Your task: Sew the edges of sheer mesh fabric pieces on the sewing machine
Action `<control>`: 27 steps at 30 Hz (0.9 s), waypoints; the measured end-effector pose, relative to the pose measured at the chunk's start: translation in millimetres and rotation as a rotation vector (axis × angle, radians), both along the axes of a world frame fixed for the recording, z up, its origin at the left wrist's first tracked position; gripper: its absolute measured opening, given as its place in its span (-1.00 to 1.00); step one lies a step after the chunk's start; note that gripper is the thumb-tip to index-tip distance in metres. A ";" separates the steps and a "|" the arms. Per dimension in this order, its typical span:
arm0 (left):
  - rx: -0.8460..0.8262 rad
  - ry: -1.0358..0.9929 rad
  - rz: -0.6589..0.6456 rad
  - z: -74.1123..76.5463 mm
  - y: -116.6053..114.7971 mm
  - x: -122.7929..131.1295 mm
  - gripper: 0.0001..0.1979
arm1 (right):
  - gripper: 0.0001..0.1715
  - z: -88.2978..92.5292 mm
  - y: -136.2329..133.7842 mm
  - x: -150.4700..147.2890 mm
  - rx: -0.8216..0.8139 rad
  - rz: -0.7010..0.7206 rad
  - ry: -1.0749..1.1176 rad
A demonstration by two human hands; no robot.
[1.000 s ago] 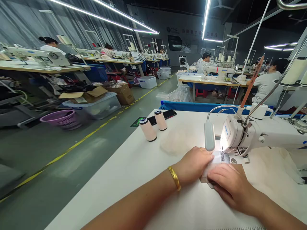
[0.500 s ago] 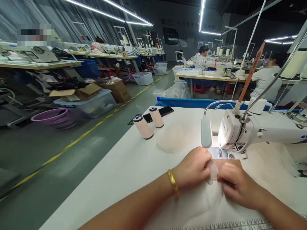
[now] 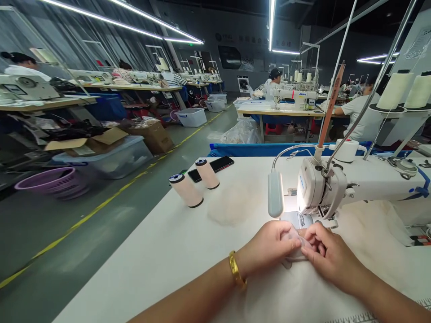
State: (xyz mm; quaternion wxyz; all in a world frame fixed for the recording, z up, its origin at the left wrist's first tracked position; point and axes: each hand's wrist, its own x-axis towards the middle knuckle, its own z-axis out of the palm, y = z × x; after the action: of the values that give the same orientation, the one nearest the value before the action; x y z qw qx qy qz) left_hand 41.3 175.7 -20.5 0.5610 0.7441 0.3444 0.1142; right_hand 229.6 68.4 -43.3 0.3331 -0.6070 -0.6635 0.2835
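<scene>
My left hand [image 3: 274, 244], with a gold bangle on its wrist, is closed on a piece of thin, sheer white fabric [image 3: 292, 234]. Beside it, my right hand [image 3: 328, 255] pinches the same fabric between thumb and fingers, and the two thumbs almost meet. More pale cloth spreads below the hands and to the right. Just beyond the fingers stands a white sewing machine [image 3: 311, 188], its needle area [image 3: 305, 220] lit. A small grey lamp [image 3: 275, 193] on a bent neck hangs left of the machine head.
Two pale pink thread spools [image 3: 186, 190] and a dark phone [image 3: 215, 168] lie on the white table [image 3: 151, 251]. A round sheer cloth piece [image 3: 229, 204] is near them. A ruler [image 3: 357, 317] runs along the front edge. Cream thread cones [image 3: 395, 92] stand at right. Other people sit at machines farther off.
The view has shifted, so the machine and table appear farther left and slightly lower. Both hands have drawn together, and the fabric is now bunched up between the fingers.
</scene>
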 end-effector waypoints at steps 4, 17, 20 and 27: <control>-0.009 -0.038 -0.028 -7.0 -1.5 1.0 -0.68 | -0.89 0.6 1.7 0.5 -0.018 -0.005 0.089; 0.022 -0.042 -0.025 -8.4 -12.9 1.9 -0.77 | -0.80 -1.1 2.2 -0.3 0.102 -0.044 -0.008; 0.095 -0.073 -0.013 -7.6 -12.9 3.3 -0.85 | -0.80 -4.4 2.5 -0.2 0.143 -0.058 -0.042; 0.013 -0.142 -0.077 -3.3 -12.3 5.1 -0.71 | -0.76 -4.8 2.9 -0.3 0.140 -0.087 -0.041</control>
State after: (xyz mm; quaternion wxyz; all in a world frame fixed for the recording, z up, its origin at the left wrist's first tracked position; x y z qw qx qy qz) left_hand 46.4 163.4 -23.8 0.5830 0.7506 0.2741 0.1472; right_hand 229.2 71.4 -48.1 0.3731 -0.6160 -0.6615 0.2093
